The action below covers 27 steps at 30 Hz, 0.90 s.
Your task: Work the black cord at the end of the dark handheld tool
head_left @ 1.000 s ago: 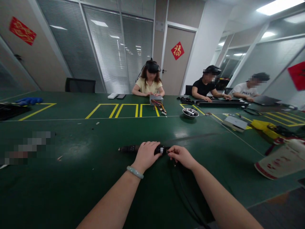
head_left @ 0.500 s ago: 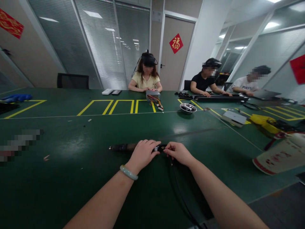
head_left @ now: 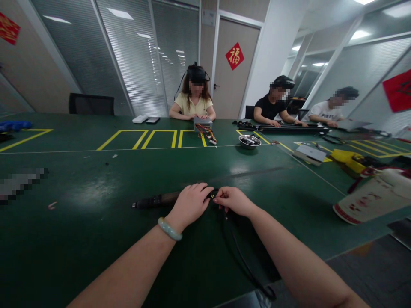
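Observation:
A dark, pen-shaped electric screwdriver [head_left: 160,199] lies on the green table, its metal tip pointing left. My left hand [head_left: 189,203] is closed over its rear half and hides that part. At the screwdriver's right end a small black piece with a yellowish mark shows between my hands. The fingers of my right hand [head_left: 236,200] are pinched together at that end; what they grip is hidden. A black cable [head_left: 242,252] with a metallic bit near its upper end runs from beneath my right hand down to the table's near edge.
A white cup [head_left: 362,199] stands on the right, near yellow pouch-like things [head_left: 346,158]. Farther back are a metal bowl [head_left: 249,142] and a grey box with coloured wires [head_left: 203,124]. Several people sit across the green table [head_left: 96,239]. A blurred object lies at left.
The view has shifted slightly. The screwdriver's tip has swung left and a little nearer to me. Both hands keep about the same grip at the tool's rear end.

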Each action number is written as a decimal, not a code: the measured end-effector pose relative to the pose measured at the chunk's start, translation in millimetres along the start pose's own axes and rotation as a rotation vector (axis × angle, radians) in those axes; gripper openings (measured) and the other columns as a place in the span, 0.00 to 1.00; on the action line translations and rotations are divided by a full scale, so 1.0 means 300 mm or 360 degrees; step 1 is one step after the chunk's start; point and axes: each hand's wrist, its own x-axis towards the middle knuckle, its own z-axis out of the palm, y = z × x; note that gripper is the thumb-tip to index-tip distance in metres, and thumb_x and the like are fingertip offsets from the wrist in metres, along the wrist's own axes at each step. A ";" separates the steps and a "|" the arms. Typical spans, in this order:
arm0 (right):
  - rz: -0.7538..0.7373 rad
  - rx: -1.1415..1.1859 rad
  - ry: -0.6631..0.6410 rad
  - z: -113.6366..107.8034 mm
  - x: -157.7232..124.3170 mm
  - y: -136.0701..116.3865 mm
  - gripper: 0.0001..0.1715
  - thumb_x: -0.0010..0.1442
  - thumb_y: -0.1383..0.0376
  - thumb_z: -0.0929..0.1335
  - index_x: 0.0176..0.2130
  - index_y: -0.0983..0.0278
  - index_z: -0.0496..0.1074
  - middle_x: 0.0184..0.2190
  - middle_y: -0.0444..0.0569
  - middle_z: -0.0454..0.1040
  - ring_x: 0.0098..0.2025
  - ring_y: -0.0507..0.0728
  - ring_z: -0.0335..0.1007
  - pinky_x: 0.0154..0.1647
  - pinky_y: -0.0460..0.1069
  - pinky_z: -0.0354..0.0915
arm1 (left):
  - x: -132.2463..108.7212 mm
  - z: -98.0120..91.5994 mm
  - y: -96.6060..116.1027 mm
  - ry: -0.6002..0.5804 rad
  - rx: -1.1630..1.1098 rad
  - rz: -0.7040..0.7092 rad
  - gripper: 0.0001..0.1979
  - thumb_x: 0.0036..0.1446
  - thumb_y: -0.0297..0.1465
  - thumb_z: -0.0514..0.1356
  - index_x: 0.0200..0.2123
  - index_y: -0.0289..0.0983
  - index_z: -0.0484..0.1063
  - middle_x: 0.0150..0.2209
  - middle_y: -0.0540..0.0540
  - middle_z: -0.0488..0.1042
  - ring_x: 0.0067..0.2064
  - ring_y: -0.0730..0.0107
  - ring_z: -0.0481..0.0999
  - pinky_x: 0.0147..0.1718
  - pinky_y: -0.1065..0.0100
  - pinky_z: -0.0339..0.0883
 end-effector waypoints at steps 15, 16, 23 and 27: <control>0.0095 0.0013 -0.0363 0.011 -0.028 -0.025 0.17 0.55 0.54 0.71 0.36 0.64 0.69 0.26 0.43 0.76 0.20 0.47 0.68 0.13 0.40 0.53 | 0.013 -0.015 0.010 -0.0141 -0.0025 0.0018 0.11 0.60 0.33 0.57 0.46 0.42 0.70 0.45 0.45 0.70 0.45 0.62 0.71 0.43 0.63 0.65; 0.0089 0.0006 -0.0379 0.010 -0.030 -0.028 0.17 0.56 0.54 0.71 0.36 0.64 0.69 0.26 0.43 0.76 0.20 0.47 0.68 0.14 0.40 0.55 | 0.012 -0.016 0.010 -0.0148 -0.0023 0.0029 0.11 0.61 0.33 0.57 0.46 0.42 0.70 0.45 0.45 0.70 0.45 0.62 0.71 0.43 0.63 0.65; 0.0002 -0.0003 -0.0468 -0.012 -0.041 -0.032 0.14 0.58 0.57 0.69 0.40 0.64 0.71 0.32 0.46 0.77 0.28 0.50 0.73 0.21 0.42 0.64 | 0.007 -0.003 0.014 -0.0102 0.0004 0.0011 0.10 0.62 0.33 0.56 0.47 0.43 0.69 0.46 0.45 0.70 0.46 0.61 0.71 0.43 0.62 0.65; 0.0038 -0.0154 -0.0264 -0.017 -0.042 -0.027 0.10 0.56 0.60 0.70 0.36 0.64 0.72 0.31 0.46 0.78 0.27 0.51 0.73 0.23 0.43 0.64 | 0.009 0.004 0.025 -0.0080 -0.0013 0.0021 0.09 0.62 0.32 0.58 0.46 0.42 0.69 0.48 0.45 0.70 0.50 0.61 0.70 0.49 0.61 0.63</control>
